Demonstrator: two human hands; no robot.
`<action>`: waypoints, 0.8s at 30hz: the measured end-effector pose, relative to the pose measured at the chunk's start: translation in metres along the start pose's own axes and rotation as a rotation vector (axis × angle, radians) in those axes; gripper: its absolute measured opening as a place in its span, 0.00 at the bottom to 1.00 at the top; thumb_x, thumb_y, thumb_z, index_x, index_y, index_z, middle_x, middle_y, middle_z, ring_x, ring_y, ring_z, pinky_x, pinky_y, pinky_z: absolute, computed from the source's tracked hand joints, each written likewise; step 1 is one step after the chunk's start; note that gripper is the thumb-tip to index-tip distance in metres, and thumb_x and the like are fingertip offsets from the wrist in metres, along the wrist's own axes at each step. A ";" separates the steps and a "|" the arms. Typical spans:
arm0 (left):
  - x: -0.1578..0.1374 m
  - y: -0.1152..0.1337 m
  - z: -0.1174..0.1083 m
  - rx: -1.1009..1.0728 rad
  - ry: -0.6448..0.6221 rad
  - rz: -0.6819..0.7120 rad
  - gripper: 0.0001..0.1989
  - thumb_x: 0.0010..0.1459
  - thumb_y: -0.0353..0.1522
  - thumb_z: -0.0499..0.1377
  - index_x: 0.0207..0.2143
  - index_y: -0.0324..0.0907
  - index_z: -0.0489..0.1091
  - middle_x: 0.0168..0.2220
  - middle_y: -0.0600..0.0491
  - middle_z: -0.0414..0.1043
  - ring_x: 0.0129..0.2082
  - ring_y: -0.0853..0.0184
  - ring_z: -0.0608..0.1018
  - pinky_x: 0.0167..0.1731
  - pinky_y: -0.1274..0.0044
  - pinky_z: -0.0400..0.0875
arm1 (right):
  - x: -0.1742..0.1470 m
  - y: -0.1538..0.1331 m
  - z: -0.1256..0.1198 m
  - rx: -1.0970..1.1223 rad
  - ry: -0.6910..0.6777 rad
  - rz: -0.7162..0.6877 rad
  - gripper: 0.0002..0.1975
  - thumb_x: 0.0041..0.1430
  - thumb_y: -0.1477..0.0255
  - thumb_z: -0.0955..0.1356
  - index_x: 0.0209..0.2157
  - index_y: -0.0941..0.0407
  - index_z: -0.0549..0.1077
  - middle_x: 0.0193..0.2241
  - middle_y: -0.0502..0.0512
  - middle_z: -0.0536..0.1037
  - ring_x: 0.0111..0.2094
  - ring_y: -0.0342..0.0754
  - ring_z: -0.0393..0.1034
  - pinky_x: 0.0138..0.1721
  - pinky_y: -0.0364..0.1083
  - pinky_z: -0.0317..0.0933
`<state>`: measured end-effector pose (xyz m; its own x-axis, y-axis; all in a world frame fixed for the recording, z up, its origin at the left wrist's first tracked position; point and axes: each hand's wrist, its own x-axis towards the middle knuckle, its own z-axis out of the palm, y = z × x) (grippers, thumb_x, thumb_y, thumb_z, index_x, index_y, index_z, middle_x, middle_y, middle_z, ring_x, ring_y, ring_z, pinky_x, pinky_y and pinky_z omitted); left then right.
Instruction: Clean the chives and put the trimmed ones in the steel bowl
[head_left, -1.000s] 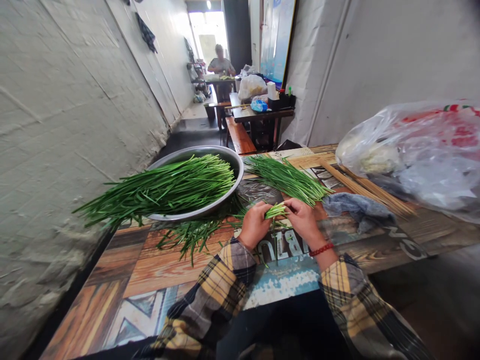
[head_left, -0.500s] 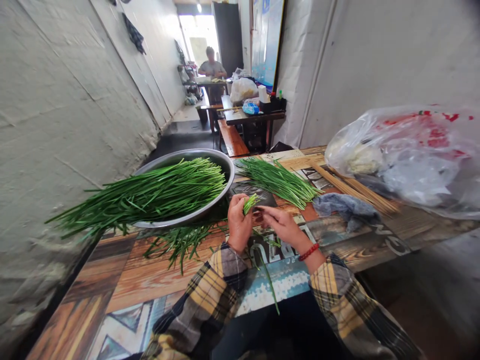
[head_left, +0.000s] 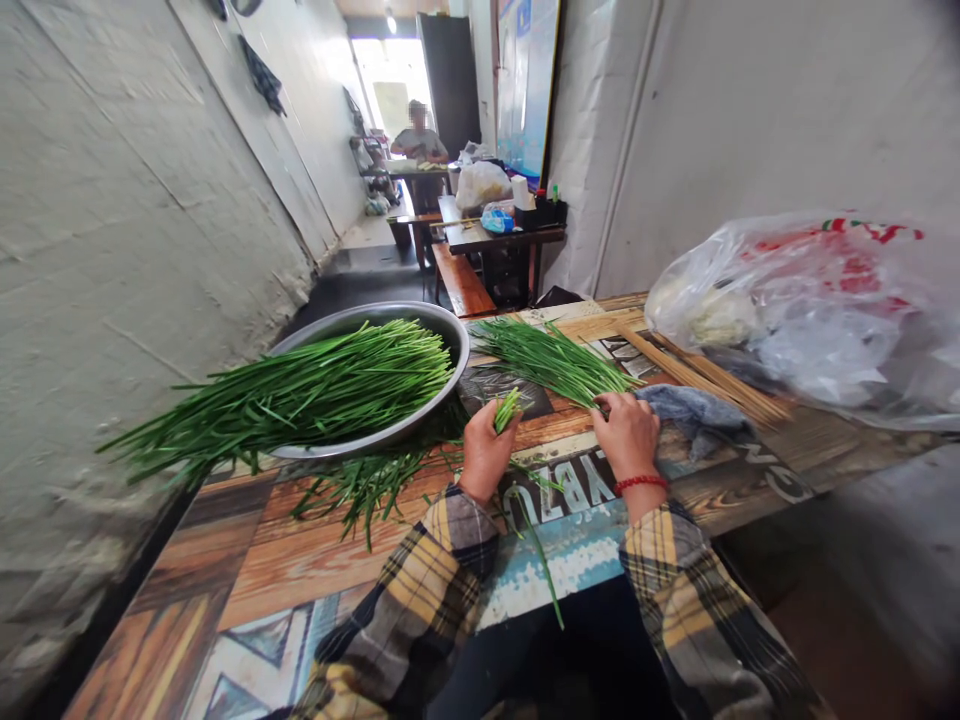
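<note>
My left hand [head_left: 486, 452] is closed around a small bunch of garlic chives [head_left: 508, 408], whose pale cut ends poke out above the fingers. At the stem ends of a loose pile of garlic chives [head_left: 559, 360] on the table, my right hand [head_left: 628, 435] has its fingers curled and pinched on the stalks; the fingertips are partly hidden. A large metal basin [head_left: 459, 345] at the left holds a thick heap of garlic chives [head_left: 322, 390], with leaves hanging over its rim. Loose leaf scraps [head_left: 367, 485] lie in front of it.
A grey cloth [head_left: 694, 412] and several wooden sticks [head_left: 705, 375] lie right of the pile. Beyond them is a big clear plastic bag [head_left: 817, 320]. Farther back stand another table [head_left: 480, 238], a bench [head_left: 463, 280] and a seated person [head_left: 420, 140].
My right hand has moved away from my left hand, rightward to the stem ends of the pile. My left hand still grips its bunch, nearly in place.
</note>
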<state>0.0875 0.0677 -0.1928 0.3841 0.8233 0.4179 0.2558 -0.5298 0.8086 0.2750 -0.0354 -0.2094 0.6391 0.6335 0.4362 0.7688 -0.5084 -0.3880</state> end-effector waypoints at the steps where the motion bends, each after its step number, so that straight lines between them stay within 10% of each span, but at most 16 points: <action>1: 0.000 0.004 -0.003 0.025 -0.036 0.011 0.09 0.57 0.34 0.56 0.26 0.38 0.68 0.25 0.56 0.67 0.27 0.71 0.67 0.29 0.81 0.61 | 0.000 -0.001 0.000 -0.012 -0.004 0.001 0.08 0.57 0.70 0.66 0.38 0.54 0.75 0.37 0.60 0.76 0.40 0.55 0.65 0.38 0.50 0.52; 8: -0.017 0.063 -0.031 0.065 -1.084 0.245 0.07 0.55 0.29 0.56 0.24 0.39 0.70 0.22 0.56 0.71 0.22 0.74 0.69 0.26 0.83 0.61 | -0.001 -0.006 0.000 -0.061 -0.097 -0.015 0.08 0.57 0.71 0.66 0.39 0.53 0.75 0.36 0.56 0.79 0.40 0.53 0.65 0.38 0.49 0.51; 12: -0.033 0.070 -0.022 0.011 -1.447 0.028 0.09 0.57 0.28 0.54 0.23 0.40 0.68 0.19 0.58 0.69 0.15 0.76 0.69 0.20 0.84 0.62 | 0.000 -0.004 0.009 0.016 -0.118 -0.073 0.10 0.58 0.71 0.65 0.40 0.54 0.76 0.36 0.58 0.79 0.40 0.53 0.67 0.40 0.50 0.55; 18: -0.020 0.037 -0.019 0.060 -1.067 -0.105 0.10 0.57 0.30 0.54 0.24 0.41 0.68 0.17 0.57 0.69 0.14 0.74 0.69 0.18 0.83 0.60 | 0.001 -0.001 0.023 0.315 -0.137 -0.177 0.16 0.60 0.69 0.61 0.45 0.57 0.75 0.38 0.59 0.78 0.41 0.51 0.70 0.45 0.49 0.61; 24: 0.004 0.008 -0.025 0.341 -0.311 0.016 0.07 0.58 0.28 0.54 0.29 0.40 0.71 0.27 0.51 0.72 0.27 0.69 0.72 0.27 0.79 0.60 | -0.001 -0.007 0.022 0.436 -0.133 -0.244 0.14 0.60 0.69 0.61 0.39 0.55 0.77 0.38 0.58 0.78 0.40 0.51 0.70 0.43 0.50 0.62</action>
<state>0.0687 0.0720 -0.1746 0.6251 0.7418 0.2430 0.5047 -0.6216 0.5991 0.2680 -0.0193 -0.2252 0.4120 0.7866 0.4599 0.7954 -0.0642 -0.6027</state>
